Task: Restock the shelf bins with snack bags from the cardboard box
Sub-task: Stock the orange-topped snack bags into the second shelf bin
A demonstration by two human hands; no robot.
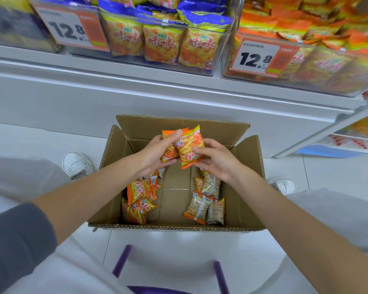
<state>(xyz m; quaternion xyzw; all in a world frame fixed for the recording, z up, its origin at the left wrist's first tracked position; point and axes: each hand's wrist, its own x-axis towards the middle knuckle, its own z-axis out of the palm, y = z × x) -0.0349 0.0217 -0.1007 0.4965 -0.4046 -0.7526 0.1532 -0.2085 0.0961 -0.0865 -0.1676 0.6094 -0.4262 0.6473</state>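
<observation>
Blur on shelf bins [306, 60] beyond cardboard box [113, 166]; above it, orange snack bags [188, 148] gripped in left hand [155, 152] fingers, pinched by right hand [218, 161] fingers.

Up and left of the left hand [155, 151], a price tag [70, 28] reads "12.8". Up and right of the right hand [217, 160], a second price tag [256, 58] also reads "12.8"; its small print is too blurred to read. Straight above both hands, three yellow bags [162, 44] show red "味味". The red characters on the held bags [189, 145] are illegible.
</observation>
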